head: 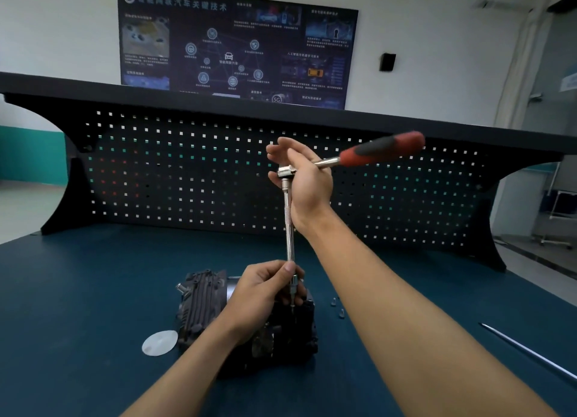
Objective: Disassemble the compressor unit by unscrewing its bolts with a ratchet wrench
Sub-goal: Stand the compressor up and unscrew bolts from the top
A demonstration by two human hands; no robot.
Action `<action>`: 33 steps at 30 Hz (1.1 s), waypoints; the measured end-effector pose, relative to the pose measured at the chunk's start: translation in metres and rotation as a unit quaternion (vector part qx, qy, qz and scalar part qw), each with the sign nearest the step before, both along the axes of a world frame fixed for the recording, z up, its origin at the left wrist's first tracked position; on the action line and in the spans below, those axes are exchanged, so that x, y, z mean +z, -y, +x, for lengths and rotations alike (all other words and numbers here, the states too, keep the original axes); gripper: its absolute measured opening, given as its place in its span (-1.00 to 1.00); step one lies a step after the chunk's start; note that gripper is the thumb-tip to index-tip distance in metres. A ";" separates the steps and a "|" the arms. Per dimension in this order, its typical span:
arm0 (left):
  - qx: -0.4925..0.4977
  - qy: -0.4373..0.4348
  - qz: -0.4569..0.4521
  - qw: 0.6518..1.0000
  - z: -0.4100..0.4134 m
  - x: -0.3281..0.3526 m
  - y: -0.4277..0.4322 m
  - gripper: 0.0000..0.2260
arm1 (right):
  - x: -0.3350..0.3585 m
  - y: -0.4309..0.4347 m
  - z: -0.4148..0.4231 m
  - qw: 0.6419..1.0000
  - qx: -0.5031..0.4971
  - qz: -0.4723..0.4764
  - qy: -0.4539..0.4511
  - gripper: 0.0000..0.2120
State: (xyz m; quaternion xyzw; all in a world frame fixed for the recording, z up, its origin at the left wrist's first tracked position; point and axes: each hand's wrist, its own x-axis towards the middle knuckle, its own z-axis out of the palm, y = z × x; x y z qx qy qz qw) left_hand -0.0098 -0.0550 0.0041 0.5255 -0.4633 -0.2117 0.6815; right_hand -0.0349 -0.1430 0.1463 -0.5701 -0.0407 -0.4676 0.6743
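The compressor unit [203,302] sits centre-near on the desk [78,291], its top partly hidden behind our left hand [268,288]. That hand pinches the upright extension of the ratchet wrench [374,151] low down. Our right hand [307,182] wraps the wrench head, and the handle is blurred. Tiny bolts [337,305] lie just right.

Deep teal, black, one stroke of red

Red-and-black grip on the ratchet wrench [374,152], bright silver down its extension bar [288,223]; ribbed dark grey on the compressor unit [199,301]; deep teal across the table [78,291]; black pegboard [187,173] dotted with a regular grid of pale square holes; milky white disc [160,342]; navy poster [237,48] with pale lettering.
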 end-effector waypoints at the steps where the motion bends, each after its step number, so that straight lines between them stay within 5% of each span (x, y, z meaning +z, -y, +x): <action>1: -0.007 -0.002 0.000 1.000 0.001 0.000 0.000 -0.65 | 0.000 0.004 -0.003 0.999 0.028 0.033 0.008 -0.75; 12: -0.050 -0.008 0.015 0.999 0.009 -0.003 0.004 -0.68 | -0.010 0.044 -0.016 0.927 0.276 0.253 0.027 -0.65; 16: -0.041 0.008 0.024 0.999 0.007 -0.002 0.005 -0.68 | -0.015 0.051 -0.016 0.926 0.283 0.251 0.009 -0.58; 23: -0.002 0.026 0.015 1.000 0.003 -0.002 0.002 -0.72 | -0.015 0.048 -0.019 0.974 0.189 0.117 -0.050 -0.62; 27: 0.010 0.011 0.007 1.000 0.003 -0.002 0.001 -0.72 | -0.011 0.038 -0.019 0.997 0.015 -0.015 -0.080 -0.64; 30: 0.027 0.019 0.002 0.999 0.001 -0.002 0.003 -0.72 | -0.010 0.029 -0.015 0.983 -0.140 -0.114 -0.040 -0.68; 33: 0.031 0.005 -0.007 0.999 0.000 -0.002 0.002 -0.75 | -0.013 0.021 -0.012 0.918 -0.298 -0.262 -0.020 -0.65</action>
